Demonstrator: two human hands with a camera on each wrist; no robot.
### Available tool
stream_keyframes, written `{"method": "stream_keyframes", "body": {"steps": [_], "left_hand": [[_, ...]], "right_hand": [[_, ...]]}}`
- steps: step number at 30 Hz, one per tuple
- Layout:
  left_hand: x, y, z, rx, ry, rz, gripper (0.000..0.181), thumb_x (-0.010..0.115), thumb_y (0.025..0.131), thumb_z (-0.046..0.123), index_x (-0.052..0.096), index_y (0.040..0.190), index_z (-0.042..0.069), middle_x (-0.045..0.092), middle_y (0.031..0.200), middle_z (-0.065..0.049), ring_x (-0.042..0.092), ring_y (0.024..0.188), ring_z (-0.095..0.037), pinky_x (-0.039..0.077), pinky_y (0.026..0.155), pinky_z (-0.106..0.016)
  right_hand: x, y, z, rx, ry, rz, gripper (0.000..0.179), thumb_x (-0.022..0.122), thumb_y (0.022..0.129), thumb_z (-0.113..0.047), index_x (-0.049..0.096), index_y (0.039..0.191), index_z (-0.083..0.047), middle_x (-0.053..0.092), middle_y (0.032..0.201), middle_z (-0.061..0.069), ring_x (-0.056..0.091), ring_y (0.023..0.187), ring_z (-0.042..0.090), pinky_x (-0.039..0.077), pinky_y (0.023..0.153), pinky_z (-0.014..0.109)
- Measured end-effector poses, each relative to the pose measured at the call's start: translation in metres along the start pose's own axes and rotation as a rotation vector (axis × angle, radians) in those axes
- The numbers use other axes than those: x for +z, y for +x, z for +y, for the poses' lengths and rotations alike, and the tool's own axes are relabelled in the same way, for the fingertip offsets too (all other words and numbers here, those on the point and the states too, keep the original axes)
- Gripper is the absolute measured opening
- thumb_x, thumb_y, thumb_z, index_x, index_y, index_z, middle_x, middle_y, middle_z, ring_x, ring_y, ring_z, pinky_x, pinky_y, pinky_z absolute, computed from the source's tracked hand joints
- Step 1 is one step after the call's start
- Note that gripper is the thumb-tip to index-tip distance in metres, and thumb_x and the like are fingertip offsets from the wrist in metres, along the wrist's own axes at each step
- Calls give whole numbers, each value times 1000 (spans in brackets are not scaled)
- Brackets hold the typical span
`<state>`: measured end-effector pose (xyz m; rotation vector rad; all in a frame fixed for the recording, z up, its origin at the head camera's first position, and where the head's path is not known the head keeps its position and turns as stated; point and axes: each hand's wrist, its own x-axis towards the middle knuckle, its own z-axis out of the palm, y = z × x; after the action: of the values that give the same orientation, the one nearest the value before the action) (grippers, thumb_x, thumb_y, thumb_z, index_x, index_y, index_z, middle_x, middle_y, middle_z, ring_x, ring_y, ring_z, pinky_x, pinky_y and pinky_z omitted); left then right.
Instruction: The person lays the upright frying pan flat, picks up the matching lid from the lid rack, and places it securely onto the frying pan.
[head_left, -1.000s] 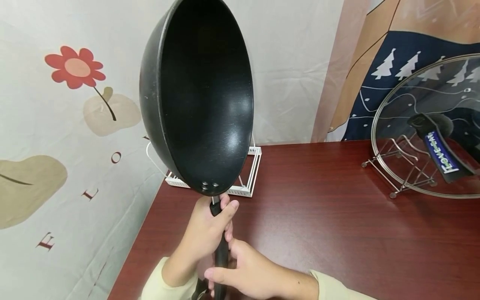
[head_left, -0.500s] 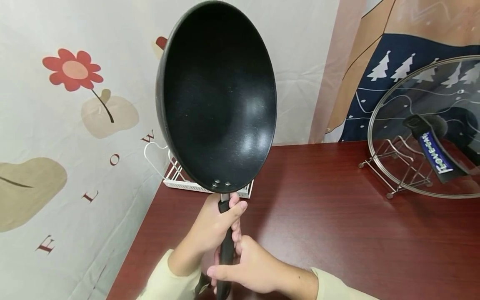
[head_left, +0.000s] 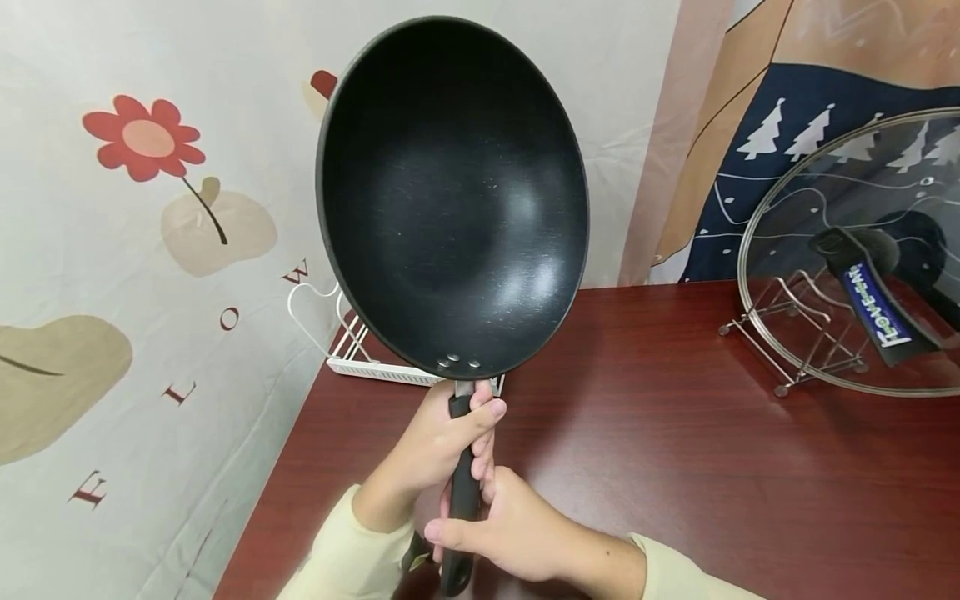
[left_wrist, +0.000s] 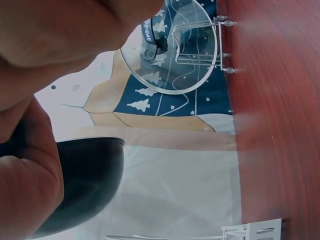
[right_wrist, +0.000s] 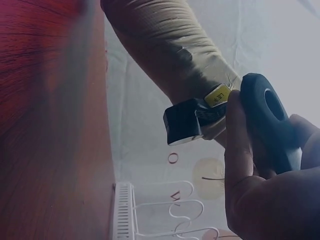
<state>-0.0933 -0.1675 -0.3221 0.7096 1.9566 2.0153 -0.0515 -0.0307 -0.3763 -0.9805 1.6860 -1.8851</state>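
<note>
A black wok (head_left: 450,200) is held up off the table, its inside facing the head camera and its handle (head_left: 464,492) pointing down. My left hand (head_left: 450,429) grips the handle just below the wok's rivets, with the thumb across it. Lower down, my right hand (head_left: 521,529) holds the same handle near its end, thumb laid over the front. In the right wrist view the handle's tip with its hanging hole (right_wrist: 270,107) shows between the thumb and fingers. Part of the wok's outer side (left_wrist: 92,180) appears beyond my left hand (left_wrist: 30,165) in the left wrist view.
A white wire rack (head_left: 382,369) stands behind the wok at the table's back left. On the right, a glass lid (head_left: 795,242) leans upright in a metal rack (head_left: 795,350). The red-brown table (head_left: 675,433) meets a printed cloth backdrop (head_left: 202,375).
The wok has turned about its handle, so its inside faces the head camera more fully. It has also shifted right and slightly down; both hands have moved right with it.
</note>
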Motion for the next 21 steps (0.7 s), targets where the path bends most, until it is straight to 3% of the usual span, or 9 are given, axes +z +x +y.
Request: {"method": "stream_keyframes", "body": {"steps": [4,12,18,21], "left_hand": [[0,3,-3,17,-65,-61,33,53,102,9,28,81,1,37,50,-14,52,39,-6,49,37,-36],[3,11,-10,18,-194,-180,27,48,103,5,32,81,8,34,50,-13,54,41,-9,49,38,-33],[6,18,-15,26,-250,-219,25,50,103,8,35,83,13,38,52,-6,54,43,-8,50,42,-30],[8,20,-17,27,-265,-226,25,52,102,9,36,84,14,41,54,-1,54,44,-7,51,44,-28]], "right_hand": [[-2,-1,1,-12,9,-27,18,64,97,-18,62,89,-2,74,78,17,68,75,0,55,71,21],[-10,-8,1,-59,14,-104,15,51,104,-13,62,104,-2,76,94,14,70,92,4,58,80,25],[-14,-16,-1,-87,-102,-43,17,49,104,-14,65,100,-8,77,87,6,66,92,0,55,80,21],[-15,-19,0,-84,-103,-8,15,50,103,-14,63,97,-8,76,83,6,65,90,1,55,79,22]]}}
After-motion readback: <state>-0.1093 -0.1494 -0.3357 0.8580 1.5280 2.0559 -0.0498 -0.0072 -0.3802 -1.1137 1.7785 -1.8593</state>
